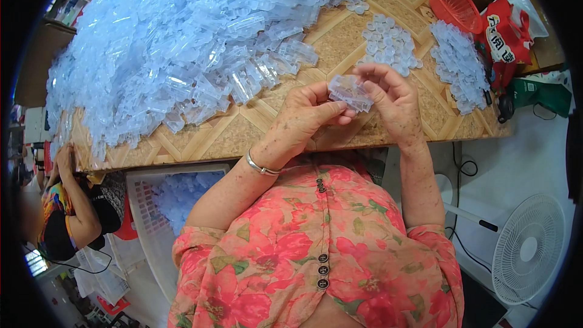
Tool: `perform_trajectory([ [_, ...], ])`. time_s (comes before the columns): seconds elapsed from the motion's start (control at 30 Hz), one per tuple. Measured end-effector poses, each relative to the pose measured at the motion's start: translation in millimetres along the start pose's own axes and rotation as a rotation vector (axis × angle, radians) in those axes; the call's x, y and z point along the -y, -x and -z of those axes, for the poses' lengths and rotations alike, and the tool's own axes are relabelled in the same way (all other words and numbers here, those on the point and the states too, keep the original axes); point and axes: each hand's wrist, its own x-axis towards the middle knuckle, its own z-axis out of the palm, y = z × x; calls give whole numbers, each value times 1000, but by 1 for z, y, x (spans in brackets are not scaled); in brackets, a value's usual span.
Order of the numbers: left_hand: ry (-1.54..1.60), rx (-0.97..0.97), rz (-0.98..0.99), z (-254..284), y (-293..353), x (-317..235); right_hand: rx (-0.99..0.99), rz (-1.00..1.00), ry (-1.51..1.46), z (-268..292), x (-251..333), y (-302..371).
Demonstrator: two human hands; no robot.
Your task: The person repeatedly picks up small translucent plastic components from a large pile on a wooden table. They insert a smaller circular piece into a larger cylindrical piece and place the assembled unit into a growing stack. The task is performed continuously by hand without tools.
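Note:
Between my hands, just over the table's near edge, is a small clear plastic piece [351, 93] with a bluish tint and a rounded upper part. My left hand [303, 115] is closed, pinching its left and lower side between thumb and fingers. From the right, my right hand [393, 100] has its bent fingers and thumb at the piece's edge, gripping it there. Beyond my left hand spreads a huge heap of clear plastic parts [182, 36]. Past my right hand lie a group of small round clear pieces [388, 42] and a pile of flat clear parts [458, 67].
A red plastic basket [455, 3], a red bag [509, 33] and black scissors [504, 108] are at the table's right end. Below it stands a white fan [528, 249]. A white crate [146, 206] holds bluish parts by my left arm. At far left another person's arm [82, 206] reaches the table.

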Motion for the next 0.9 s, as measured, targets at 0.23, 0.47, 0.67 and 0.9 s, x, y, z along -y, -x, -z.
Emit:
perform_trajectory([
  [0.23, -56, 72, 43, -3, -8, -7, 16, 37, 220, 5, -4, -3],
  [0.47, 34, 154, 76, -3, -15, -9, 66, 55, 306, 15, -4, -9],
  [0.67, 143, 93, 88, 0, -20, -5, -54, -183, -34, 17, -8, -8],
  [0.9, 220, 48, 71, 5, -22, -3, -56, -126, 37, 18, -14, -10],
])
